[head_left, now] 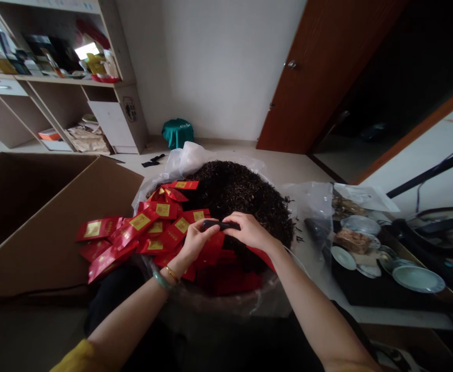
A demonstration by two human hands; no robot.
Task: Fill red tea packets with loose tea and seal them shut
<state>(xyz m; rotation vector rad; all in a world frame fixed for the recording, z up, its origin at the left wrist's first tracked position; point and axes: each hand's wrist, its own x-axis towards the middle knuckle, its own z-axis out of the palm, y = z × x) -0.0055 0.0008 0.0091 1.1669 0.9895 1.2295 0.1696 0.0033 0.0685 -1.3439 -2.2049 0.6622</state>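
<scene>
My left hand point(198, 238) and my right hand point(247, 230) are closed, gripping opposite ends of a slim black bar-shaped tool point(222, 225). Directly under it, a red packet point(213, 249) hangs between my hands; whether its top edge is pinched in the tool is hidden. Many red foil packets with gold labels point(162, 210) lie heaped on the left. Behind my hands rises a mound of dark loose tea leaves point(242, 188) in a large container lined with a clear plastic bag point(190, 155). Near my right forearm runs a thin white cord point(297, 260).
An open cardboard box point(56, 232) stands at the left. To the right, a dark tray point(350, 289) carries small dishes point(418, 279) and bags. Shelving point(129, 119), a green-covered stool or bin point(177, 133) and a wooden door point(307, 77) lie beyond.
</scene>
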